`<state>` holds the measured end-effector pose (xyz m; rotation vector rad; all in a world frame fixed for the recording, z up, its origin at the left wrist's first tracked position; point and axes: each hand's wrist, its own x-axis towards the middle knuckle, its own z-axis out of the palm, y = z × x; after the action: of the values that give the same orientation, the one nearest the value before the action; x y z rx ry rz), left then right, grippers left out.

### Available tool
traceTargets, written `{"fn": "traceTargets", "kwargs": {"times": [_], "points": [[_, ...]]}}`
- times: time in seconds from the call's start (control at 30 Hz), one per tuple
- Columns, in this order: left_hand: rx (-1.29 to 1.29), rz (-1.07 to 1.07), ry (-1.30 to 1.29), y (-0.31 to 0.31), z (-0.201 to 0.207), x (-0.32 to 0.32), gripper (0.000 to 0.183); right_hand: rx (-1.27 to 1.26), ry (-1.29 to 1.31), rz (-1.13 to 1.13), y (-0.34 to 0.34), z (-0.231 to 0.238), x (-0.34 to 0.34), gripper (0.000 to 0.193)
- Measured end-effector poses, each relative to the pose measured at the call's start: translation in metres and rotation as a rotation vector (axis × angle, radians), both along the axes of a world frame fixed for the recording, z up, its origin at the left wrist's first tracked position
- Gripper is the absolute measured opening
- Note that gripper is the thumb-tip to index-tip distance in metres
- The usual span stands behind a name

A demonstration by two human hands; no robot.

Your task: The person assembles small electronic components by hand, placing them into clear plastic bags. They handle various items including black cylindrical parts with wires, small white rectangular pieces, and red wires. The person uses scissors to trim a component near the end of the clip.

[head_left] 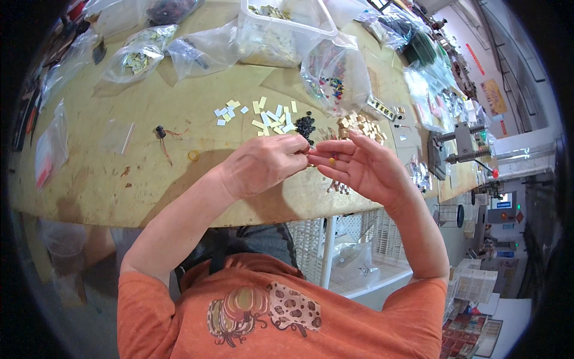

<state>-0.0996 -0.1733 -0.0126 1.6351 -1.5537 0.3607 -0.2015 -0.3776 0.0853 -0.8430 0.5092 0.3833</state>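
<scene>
My left hand (267, 163) is closed in a pinch above the worktable, its fingertips meeting those of my right hand. What it pinches is too small and hidden to name. Palm up, my right hand (373, 167) lies open with its fingers stretched out. On those fingers rests a tiny yellow piece (332, 160), with other small coloured bits beside it. Just beyond the hands are a heap of small black parts (305, 124), a pile of tan blocks (362, 128) and scattered pale yellow and white rectangles (276, 116). Small metallic-looking parts (339, 188) show below my right hand.
A clear plastic bin (287, 51) stands at the back, beside a bag of coloured parts (335, 78). A wired black component (159, 131) and a yellow ring (193, 155) lie left. At right is a metal clamp-like fixture (460, 146). White racks (371, 257) stand below the table edge.
</scene>
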Motion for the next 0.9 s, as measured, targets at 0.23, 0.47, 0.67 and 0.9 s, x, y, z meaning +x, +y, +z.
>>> {"fn": "traceTargets", "kwargs": {"times": [0.23, 0.47, 0.67, 0.9], "points": [[0.018, -0.005, 0.051, 0.0, 0.002, -0.001, 0.013, -0.064, 0.024, -0.015, 0.003, 0.0, 0.001, 0.047], [-0.006, -0.03, 0.081, -0.002, 0.0, 0.0, 0.009, -0.141, 0.024, 0.032, 0.005, 0.003, -0.001, 0.045], [0.003, -0.011, 0.082, -0.001, 0.0, -0.001, 0.008, -0.284, 0.018, 0.017, 0.014, 0.01, 0.0, 0.041], [-0.093, -0.026, 0.094, 0.0, 0.008, -0.001, 0.006, -1.373, -0.401, 0.059, -0.035, -0.008, 0.038, 0.013]]}}
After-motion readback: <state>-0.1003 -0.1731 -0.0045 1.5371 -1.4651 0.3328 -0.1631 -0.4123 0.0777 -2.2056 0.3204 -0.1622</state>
